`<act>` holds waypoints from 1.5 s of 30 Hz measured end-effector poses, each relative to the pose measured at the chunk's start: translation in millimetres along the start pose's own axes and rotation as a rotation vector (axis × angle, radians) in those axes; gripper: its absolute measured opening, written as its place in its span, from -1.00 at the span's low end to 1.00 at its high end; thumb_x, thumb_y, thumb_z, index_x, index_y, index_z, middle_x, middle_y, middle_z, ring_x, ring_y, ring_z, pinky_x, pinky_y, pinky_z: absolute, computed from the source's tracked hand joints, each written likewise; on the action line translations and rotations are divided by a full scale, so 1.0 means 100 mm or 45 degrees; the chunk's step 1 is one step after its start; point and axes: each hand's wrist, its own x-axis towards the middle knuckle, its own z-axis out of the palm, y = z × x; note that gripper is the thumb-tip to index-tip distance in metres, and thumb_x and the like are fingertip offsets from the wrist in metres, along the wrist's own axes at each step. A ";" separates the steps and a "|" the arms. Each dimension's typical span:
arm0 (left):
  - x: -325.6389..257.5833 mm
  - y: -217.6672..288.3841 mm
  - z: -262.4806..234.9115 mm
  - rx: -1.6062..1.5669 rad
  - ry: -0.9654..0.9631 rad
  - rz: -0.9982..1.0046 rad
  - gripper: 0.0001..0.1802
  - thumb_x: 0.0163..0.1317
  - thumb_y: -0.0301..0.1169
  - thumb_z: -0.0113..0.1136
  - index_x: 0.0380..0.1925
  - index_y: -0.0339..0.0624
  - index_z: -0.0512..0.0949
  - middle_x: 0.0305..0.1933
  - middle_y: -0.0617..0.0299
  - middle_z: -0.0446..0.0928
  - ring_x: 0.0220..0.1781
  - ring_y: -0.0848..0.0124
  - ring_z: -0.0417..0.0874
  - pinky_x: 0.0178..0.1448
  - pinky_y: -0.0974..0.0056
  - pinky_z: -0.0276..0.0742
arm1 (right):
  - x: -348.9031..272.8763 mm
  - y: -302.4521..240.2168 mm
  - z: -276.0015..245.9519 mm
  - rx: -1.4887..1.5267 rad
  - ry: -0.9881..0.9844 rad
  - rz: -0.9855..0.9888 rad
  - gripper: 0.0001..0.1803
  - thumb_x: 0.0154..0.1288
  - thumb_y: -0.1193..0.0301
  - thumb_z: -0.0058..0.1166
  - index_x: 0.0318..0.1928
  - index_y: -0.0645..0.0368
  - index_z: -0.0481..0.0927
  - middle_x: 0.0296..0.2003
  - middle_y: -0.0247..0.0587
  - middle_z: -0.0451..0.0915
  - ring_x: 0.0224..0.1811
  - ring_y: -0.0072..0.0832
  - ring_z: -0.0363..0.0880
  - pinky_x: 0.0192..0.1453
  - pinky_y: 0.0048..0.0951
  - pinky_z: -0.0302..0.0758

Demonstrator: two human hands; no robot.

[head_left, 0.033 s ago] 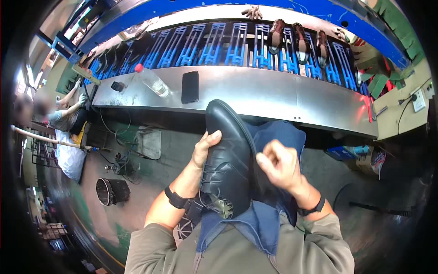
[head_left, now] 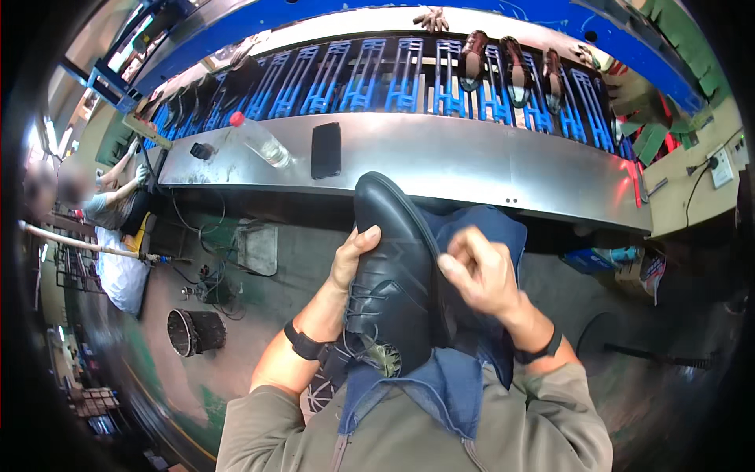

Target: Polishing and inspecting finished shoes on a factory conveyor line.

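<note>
Below, both hands [head_left: 417, 267] grip a black shoe [head_left: 389, 275].

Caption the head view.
Left hand steadies a black shoe while right hand works its side.

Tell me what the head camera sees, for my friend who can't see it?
A left hand holds a black lace-up shoe upright while the right hand presses its side. Beyond, a metal bench carries a phone and bottle.

Shoe factory: conveyor racks [head_left: 409, 79] carry shoes [head_left: 472, 55] (steel bench [head_left: 487, 165] below).
</note>
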 end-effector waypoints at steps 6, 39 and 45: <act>-0.01 -0.15 0.06 -0.111 -0.078 -0.018 -0.27 0.29 -0.02 0.20 0.27 -0.37 0.36 0.10 -0.07 0.56 0.06 0.19 0.69 0.12 0.16 0.68 | 0.50 0.01 0.00 0.268 -0.247 -0.322 -0.55 0.45 0.39 0.00 0.24 0.37 0.35 -0.59 0.00 0.52 -0.59 -0.10 0.57 -0.44 -0.22 0.47; 0.11 -0.33 0.21 0.014 -0.133 -0.117 -0.10 0.11 0.05 0.40 0.27 -0.39 0.34 0.08 -0.03 0.57 0.07 0.20 0.68 0.19 0.14 0.63 | 0.42 -0.21 -0.29 -0.208 -0.092 -0.487 -0.52 0.22 0.32 0.24 -0.01 0.44 0.44 -0.63 0.03 0.54 -0.66 0.00 0.56 -0.55 -0.18 0.47; 0.16 -0.48 0.02 -0.277 -0.004 -0.221 -0.14 0.24 0.11 0.25 0.28 -0.41 0.38 0.15 -0.13 0.57 0.11 0.08 0.67 0.26 0.03 0.61 | -0.23 -0.03 -0.09 -0.224 0.087 -0.383 -0.34 0.11 0.53 0.30 0.23 0.48 0.38 -0.20 0.17 0.59 -0.17 -0.03 0.64 -0.07 -0.18 0.56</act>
